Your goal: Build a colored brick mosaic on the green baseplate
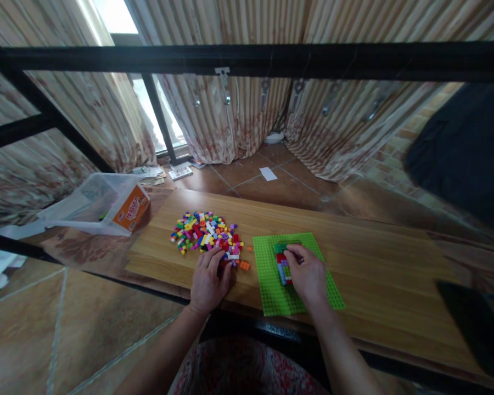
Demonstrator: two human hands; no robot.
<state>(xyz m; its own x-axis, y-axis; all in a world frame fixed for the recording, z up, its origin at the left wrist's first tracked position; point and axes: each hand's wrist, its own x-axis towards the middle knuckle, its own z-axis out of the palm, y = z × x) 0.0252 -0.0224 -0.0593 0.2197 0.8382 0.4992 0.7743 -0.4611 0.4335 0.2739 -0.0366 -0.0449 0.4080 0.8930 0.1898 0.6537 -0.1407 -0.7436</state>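
Observation:
My right hand (pixel 310 272) is over a green studded baseplate (pixel 270 293), its thumb and forefinger pinched at the top of a small block of joined building bricks (pixel 282 269). Green, red, purple and pale blue show in that block; my fingers cover its right side. A brick seems to be in the pinch, mostly hidden. Beside the near edge of a loose pile of coloured bricks (pixel 206 227), my left hand (pixel 209 277) has its fingers curled in towards the thumb. What lies between those fingertips is too dark and small to make out.
A wooden tabletop (pixel 379 269) carries the pile and baseplate. Orange bricks (pixel 245 265) lie between them. To the left stands a clear plastic box (pixel 94 206) with an orange label. A black metal bar (pixel 247 59) crosses above, hung with clips. A dark flat object (pixel 469 318) sits at right.

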